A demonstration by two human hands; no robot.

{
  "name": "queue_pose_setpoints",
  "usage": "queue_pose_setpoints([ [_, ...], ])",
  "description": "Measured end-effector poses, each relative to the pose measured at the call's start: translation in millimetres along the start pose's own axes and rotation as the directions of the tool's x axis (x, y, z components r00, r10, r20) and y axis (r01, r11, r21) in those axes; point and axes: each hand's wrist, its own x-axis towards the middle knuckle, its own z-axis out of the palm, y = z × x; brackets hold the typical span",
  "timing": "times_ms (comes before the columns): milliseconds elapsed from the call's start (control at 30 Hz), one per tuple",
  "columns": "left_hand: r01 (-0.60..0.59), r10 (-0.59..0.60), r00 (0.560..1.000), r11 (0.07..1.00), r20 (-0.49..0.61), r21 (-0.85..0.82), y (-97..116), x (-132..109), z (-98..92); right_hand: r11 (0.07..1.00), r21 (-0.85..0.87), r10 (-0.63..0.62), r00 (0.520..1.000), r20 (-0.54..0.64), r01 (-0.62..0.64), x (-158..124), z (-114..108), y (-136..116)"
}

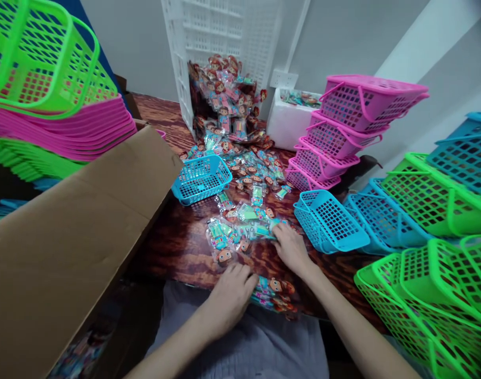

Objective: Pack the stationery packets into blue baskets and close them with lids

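Left hand (232, 292) gripping bundle (271, 293); right hand (291, 250), ahead-right of left, touching packet (261, 230), grip unclear; edge-pinching probably working best.

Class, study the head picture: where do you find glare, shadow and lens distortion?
Head view: pale glare on the table and glints on the clear packets; head view: deep shadow beneath the cardboard; head view: the green baskets at the right edge look stretched, probably by a wide lens.
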Motion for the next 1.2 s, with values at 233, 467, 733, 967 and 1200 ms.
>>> queue_pose_setpoints([
  [233, 0.101, -0.101, 0.994, 0.995, 0.031, -0.022, 1.0, 4.4, -7.2, 0.989, 0.143, -0.063, 0.982, 0.179, 0.037, 35.1, -20.1, -4.7],
  [467, 0.145, -0.135, 0.985, 0.986, 0.108, -0.082, 3.8, 2.8, -16.6, 0.999, -0.007, -0.042, 0.976, 0.216, 0.045, 113.5, -13.9, -14.7],
  [733, 0.135, -0.13, 0.989, 0.988, 0.067, -0.081, 1.8, 0.2, -9.0, 0.977, -0.179, -0.105, 0.993, 0.057, 0.113, 77.2, -20.1, -19.0],
  [967, 0.116, -0.113, 0.993, 0.99, 0.041, -0.083, -1.1, 0.1, -2.3, 0.997, -0.046, -0.059, 0.998, 0.006, 0.06, 18.9, -31.6, -19.3],
  [1200, 0.089, -0.101, 0.992, 0.985, -0.073, -0.148, -3.5, -3.0, 8.2, 0.922, 0.383, -0.027, 0.978, 0.209, -0.056, -45.6, -22.4, -38.5],
])
